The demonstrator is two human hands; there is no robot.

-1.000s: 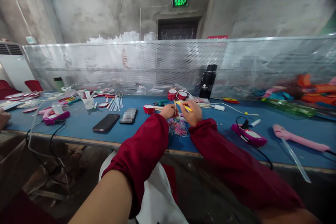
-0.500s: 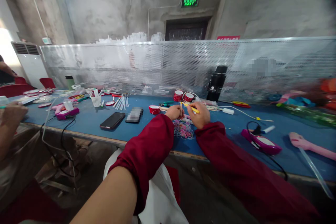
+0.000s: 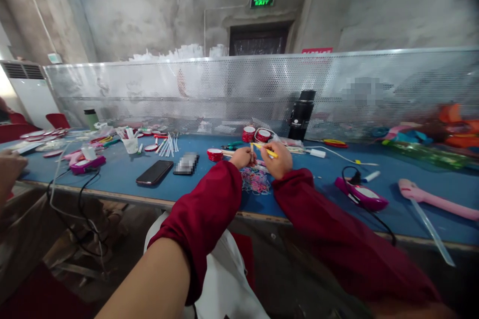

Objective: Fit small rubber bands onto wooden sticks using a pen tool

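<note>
- Far left of the pile of rubber bands (image 3: 255,181), another person's hand (image 3: 10,169) sits at the bench (image 3: 123,179) edge, well apart from the pile.
- Left of the pile lie a black phone (image 3: 153,172) and a red tape roll (image 3: 214,154). The blue top is bare between the phone and the pile, so there is room to move there.
- The left hand (image 3: 242,157) is just behind the pile. It is closed, pinching a thin little stick (image 3: 251,148) that stands up.
- The right hand (image 3: 280,158) is just beside it, closed on a yellow stick (image 3: 265,150) that points at the left hand.
- The two sticks are thin. I think one could slip out and drop into the pile if the fingers let go a bit.
- The pile lies near the front edge of the bench. A sleeve could push bands off to the floor.
- Right of the pile is a pink gadget (image 3: 362,195) with a black cord (image 3: 377,222). An elbow swinging wide could catch the cord.
</note>
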